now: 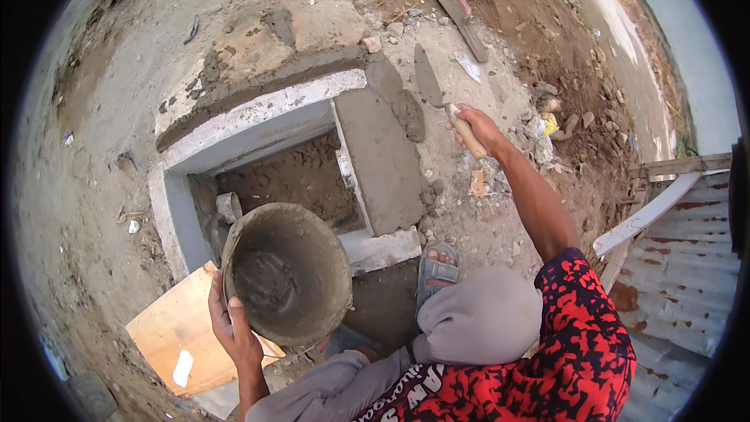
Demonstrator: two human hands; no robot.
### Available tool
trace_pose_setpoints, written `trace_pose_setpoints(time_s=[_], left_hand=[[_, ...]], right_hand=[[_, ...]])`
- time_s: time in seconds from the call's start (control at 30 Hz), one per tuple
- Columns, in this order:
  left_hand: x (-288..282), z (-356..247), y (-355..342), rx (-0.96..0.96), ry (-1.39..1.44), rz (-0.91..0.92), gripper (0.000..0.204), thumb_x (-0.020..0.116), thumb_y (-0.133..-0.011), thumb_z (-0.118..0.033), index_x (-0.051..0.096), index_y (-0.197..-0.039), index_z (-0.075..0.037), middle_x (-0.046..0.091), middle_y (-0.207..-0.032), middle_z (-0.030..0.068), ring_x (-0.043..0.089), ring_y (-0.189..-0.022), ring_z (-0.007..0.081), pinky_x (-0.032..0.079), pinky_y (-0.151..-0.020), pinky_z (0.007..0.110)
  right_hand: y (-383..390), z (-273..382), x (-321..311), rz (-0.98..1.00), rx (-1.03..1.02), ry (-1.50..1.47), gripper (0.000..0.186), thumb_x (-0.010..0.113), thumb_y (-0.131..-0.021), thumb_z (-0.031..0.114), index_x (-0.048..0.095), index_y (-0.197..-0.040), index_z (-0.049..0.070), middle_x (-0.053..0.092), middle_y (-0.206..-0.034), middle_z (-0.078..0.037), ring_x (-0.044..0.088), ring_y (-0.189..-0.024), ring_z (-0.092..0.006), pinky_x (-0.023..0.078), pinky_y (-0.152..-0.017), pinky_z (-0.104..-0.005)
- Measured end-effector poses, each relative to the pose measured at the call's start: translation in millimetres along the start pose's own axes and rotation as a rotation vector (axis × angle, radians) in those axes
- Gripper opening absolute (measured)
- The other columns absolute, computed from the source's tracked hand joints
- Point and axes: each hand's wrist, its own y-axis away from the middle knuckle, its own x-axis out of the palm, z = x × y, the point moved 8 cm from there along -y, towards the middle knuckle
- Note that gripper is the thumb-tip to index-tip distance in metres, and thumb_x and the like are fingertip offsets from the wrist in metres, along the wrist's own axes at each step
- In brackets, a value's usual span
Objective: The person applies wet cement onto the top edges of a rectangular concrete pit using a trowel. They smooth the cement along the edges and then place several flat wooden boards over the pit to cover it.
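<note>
My left hand (pixel 234 330) grips the left rim of a mortar-caked bucket (pixel 332 285), tilted so that its inside faces up, with a little wet mortar at the bottom. Out to the right, my right hand (pixel 478 131) is wrapped around the wooden handle of a pointed trowel (pixel 426 78), whose blade points away from me. Between them lies a square concrete pit frame (pixel 258 109) with soil inside. Smooth wet mortar (pixel 381 160) covers its right side, and a rough mortar lump (pixel 408 116) sits at that strip's outer edge.
A long float (pixel 462 25) with a red handle lies on the ground beyond the trowel. A wooden board (pixel 176 332) rests by the bucket. Inside the pit a pipe end (pixel 228 207) sticks out. Rusty corrugated sheets (pixel 680 266) stand at the right, with rubble and litter nearby.
</note>
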Motion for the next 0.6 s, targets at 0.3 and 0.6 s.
trace_pose_setpoints(time_s=[0.3,0.6], left_hand=[[2,-6,-10,-0.004,-0.069,0.033,0.058,0.049,-0.099,-0.024,0.034,-0.141,0.013,0.041,-0.145,0.0229,0.039,-0.135,0.0296,0.026,-0.113,0.04],[9,-10,-13,-0.017,-0.052,0.03,0.055,0.046,-0.099,-0.02,0.033,-0.141,0.013,0.039,-0.147,0.0235,0.037,-0.137,0.0303,0.025,-0.114,0.04]], right_hand=[[49,-118,81,-0.228,-0.018,-0.049,0.038,0.048,-0.1,0.039,0.052,-0.118,0.006,0.057,-0.078,-0.006,0.054,-0.052,-0.0142,0.045,-0.044,-0.0301],[-47,-4,43,-0.222,-0.173,0.289,0.039,0.046,-0.099,0.035,0.056,-0.113,0.0,0.056,-0.072,-0.008,0.055,-0.05,-0.0162,0.046,-0.046,-0.0329]])
